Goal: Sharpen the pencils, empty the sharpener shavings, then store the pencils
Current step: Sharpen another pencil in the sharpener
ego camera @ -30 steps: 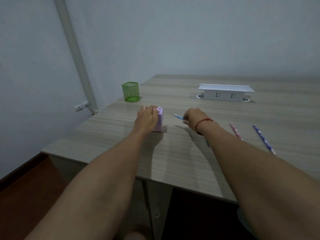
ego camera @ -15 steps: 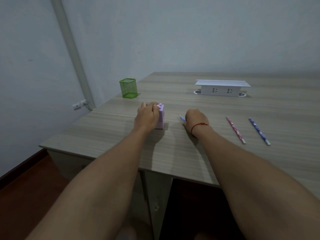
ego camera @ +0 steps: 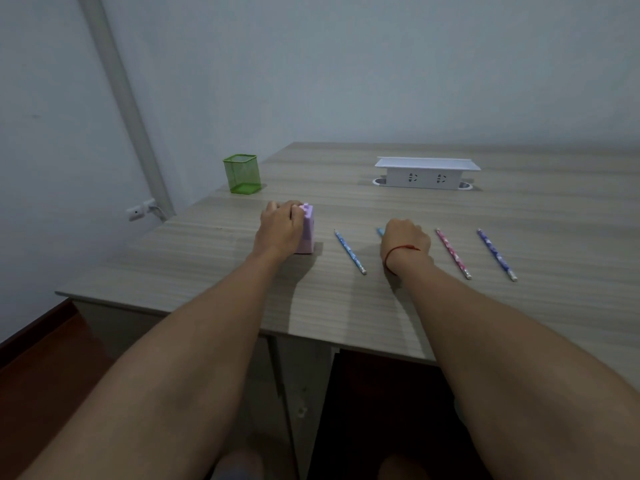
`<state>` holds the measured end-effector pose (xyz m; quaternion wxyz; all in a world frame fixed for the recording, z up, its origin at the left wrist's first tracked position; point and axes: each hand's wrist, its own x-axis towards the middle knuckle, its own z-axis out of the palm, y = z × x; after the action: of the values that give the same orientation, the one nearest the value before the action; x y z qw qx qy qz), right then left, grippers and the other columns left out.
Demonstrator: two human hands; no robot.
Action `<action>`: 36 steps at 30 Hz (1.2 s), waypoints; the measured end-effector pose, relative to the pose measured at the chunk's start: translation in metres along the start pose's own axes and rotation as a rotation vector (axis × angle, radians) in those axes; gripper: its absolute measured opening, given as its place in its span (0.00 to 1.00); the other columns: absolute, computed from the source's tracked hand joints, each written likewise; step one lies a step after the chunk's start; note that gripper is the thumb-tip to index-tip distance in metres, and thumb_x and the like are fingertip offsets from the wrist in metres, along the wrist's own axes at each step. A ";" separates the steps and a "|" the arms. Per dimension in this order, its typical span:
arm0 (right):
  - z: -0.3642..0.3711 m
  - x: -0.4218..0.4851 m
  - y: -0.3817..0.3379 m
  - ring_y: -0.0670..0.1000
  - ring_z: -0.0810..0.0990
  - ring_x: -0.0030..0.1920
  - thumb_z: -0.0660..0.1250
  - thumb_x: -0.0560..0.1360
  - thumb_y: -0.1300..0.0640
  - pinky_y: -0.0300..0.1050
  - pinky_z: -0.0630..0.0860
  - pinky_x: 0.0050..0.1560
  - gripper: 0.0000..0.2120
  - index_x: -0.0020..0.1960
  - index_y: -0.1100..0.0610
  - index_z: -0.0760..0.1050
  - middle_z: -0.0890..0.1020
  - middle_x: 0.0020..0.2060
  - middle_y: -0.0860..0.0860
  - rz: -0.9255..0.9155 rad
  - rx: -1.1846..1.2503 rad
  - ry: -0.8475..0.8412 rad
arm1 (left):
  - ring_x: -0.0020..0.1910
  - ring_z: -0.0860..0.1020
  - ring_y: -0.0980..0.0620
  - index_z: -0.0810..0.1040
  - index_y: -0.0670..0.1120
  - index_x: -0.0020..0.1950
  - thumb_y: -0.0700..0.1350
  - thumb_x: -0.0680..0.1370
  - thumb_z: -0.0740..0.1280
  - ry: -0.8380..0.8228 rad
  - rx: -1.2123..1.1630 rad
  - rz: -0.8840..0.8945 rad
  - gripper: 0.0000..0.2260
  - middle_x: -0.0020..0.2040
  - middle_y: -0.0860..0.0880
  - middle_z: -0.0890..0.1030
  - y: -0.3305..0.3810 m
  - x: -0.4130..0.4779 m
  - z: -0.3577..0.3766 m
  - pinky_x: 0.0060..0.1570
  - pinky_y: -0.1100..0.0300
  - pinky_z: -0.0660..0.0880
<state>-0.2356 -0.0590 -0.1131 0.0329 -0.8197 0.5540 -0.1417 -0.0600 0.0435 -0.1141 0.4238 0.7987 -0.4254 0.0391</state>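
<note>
Wood-grain bench (ego camera: 346, 306) scene: left hand (ego camera: 280, 228) grips the lilac sharpener (ego camera: 307, 233) to steady it, right hand (ego camera: 405, 239) curls round a light-blue pencil (ego camera: 380, 232), likely the next to sharpen, a blue pencil (ego camera: 349, 251) lies between the hands, and a pink pencil (ego camera: 452, 252) and purple pencil (ego camera: 497, 254) wait right of the right hand.

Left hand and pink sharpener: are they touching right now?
Touching. In the head view the left hand wraps its fingers over the top of the pink sharpener, with no gap visible between them.

Four pencils (ego camera: 349, 251) (ego camera: 380, 231) (ego camera: 453, 252) (ego camera: 497, 254), one pink sharpener (ego camera: 306, 237), one green mesh cup (ego camera: 242, 174), one socket box (ego camera: 426, 173).
</note>
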 end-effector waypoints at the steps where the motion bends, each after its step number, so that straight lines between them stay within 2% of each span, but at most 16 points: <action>1: -0.002 -0.002 -0.004 0.59 0.73 0.65 0.57 0.79 0.64 0.51 0.70 0.62 0.15 0.65 0.60 0.73 0.75 0.64 0.58 -0.019 0.001 0.007 | 0.60 0.69 0.43 0.76 0.47 0.63 0.46 0.81 0.51 -0.008 0.011 0.004 0.17 0.60 0.39 0.73 -0.001 0.000 -0.001 0.53 0.55 0.67; 3: -0.006 -0.003 -0.013 0.59 0.73 0.63 0.57 0.80 0.61 0.53 0.69 0.62 0.13 0.63 0.58 0.73 0.75 0.62 0.58 -0.100 0.045 0.000 | 0.60 0.69 0.43 0.76 0.47 0.63 0.48 0.80 0.50 -0.017 0.051 0.019 0.19 0.61 0.39 0.74 -0.004 -0.001 -0.005 0.55 0.55 0.65; 5: -0.010 -0.003 -0.025 0.59 0.75 0.60 0.57 0.81 0.56 0.54 0.70 0.60 0.11 0.60 0.56 0.73 0.76 0.60 0.57 -0.232 0.140 -0.053 | 0.60 0.69 0.43 0.77 0.47 0.61 0.52 0.76 0.46 0.008 0.082 0.032 0.25 0.61 0.41 0.77 -0.010 -0.003 -0.015 0.58 0.55 0.63; 7: -0.017 -0.005 -0.038 0.59 0.76 0.57 0.57 0.82 0.53 0.52 0.72 0.56 0.10 0.58 0.55 0.73 0.78 0.57 0.57 -0.353 0.204 -0.096 | 0.60 0.69 0.42 0.78 0.46 0.62 0.51 0.73 0.45 0.025 0.100 0.024 0.28 0.61 0.41 0.78 -0.016 -0.005 -0.027 0.61 0.54 0.61; 10: -0.023 -0.011 -0.056 0.58 0.76 0.58 0.57 0.82 0.52 0.51 0.72 0.56 0.11 0.59 0.53 0.74 0.80 0.57 0.55 -0.469 0.161 -0.113 | 0.60 0.69 0.42 0.77 0.45 0.63 0.50 0.73 0.45 -0.002 0.119 0.024 0.28 0.63 0.41 0.78 -0.021 -0.004 -0.039 0.62 0.54 0.62; 12: -0.022 -0.014 -0.065 0.57 0.76 0.60 0.56 0.82 0.51 0.51 0.71 0.58 0.12 0.60 0.52 0.74 0.79 0.58 0.54 -0.499 0.139 -0.105 | 0.61 0.69 0.42 0.77 0.45 0.63 0.48 0.77 0.47 -0.021 0.116 0.015 0.24 0.63 0.41 0.78 -0.022 -0.004 -0.041 0.63 0.54 0.62; 14: -0.020 -0.015 -0.069 0.57 0.75 0.60 0.56 0.82 0.51 0.50 0.70 0.58 0.12 0.60 0.52 0.74 0.79 0.59 0.54 -0.500 0.134 -0.093 | 0.61 0.69 0.42 0.76 0.45 0.64 0.45 0.81 0.49 -0.017 0.097 0.005 0.20 0.63 0.42 0.77 -0.023 -0.004 -0.039 0.62 0.55 0.61; 21: -0.019 -0.012 -0.082 0.56 0.76 0.61 0.58 0.81 0.52 0.51 0.66 0.63 0.11 0.58 0.51 0.77 0.80 0.58 0.52 -0.472 0.197 -0.070 | 0.58 0.71 0.42 0.77 0.44 0.62 0.48 0.76 0.45 0.007 0.130 0.017 0.25 0.61 0.41 0.78 -0.022 -0.009 -0.040 0.61 0.53 0.63; 25: -0.014 -0.012 -0.095 0.55 0.76 0.61 0.59 0.80 0.50 0.51 0.62 0.64 0.11 0.56 0.48 0.79 0.81 0.57 0.50 -0.416 0.242 -0.064 | 0.62 0.70 0.41 0.75 0.41 0.63 0.41 0.82 0.51 0.023 0.181 -0.004 0.17 0.64 0.40 0.77 -0.014 -0.011 -0.040 0.63 0.53 0.63; 30: -0.007 -0.015 -0.111 0.56 0.78 0.57 0.61 0.79 0.49 0.53 0.61 0.64 0.12 0.52 0.50 0.83 0.84 0.51 0.52 -0.384 0.352 -0.144 | 0.64 0.70 0.43 0.74 0.40 0.64 0.40 0.82 0.51 0.020 0.189 0.008 0.16 0.64 0.39 0.76 -0.018 -0.006 -0.043 0.63 0.52 0.63; 33: -0.004 -0.016 -0.117 0.55 0.77 0.53 0.61 0.78 0.47 0.54 0.61 0.64 0.14 0.49 0.53 0.83 0.84 0.48 0.52 -0.372 0.426 -0.198 | 0.64 0.70 0.43 0.75 0.40 0.63 0.44 0.80 0.48 0.007 0.195 0.052 0.21 0.63 0.39 0.76 -0.021 -0.007 -0.043 0.63 0.53 0.64; 36: -0.007 -0.014 -0.118 0.54 0.77 0.51 0.62 0.78 0.47 0.54 0.64 0.64 0.13 0.47 0.53 0.82 0.82 0.45 0.51 -0.386 0.416 -0.229 | 0.64 0.70 0.43 0.75 0.40 0.63 0.48 0.72 0.44 -0.007 0.187 0.053 0.29 0.63 0.38 0.76 -0.023 -0.006 -0.046 0.63 0.53 0.64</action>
<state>-0.1362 -0.0002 -0.0840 0.2346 -0.8961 0.3399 -0.1626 -0.0336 0.0871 -0.1023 0.3445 0.8233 -0.4426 0.0870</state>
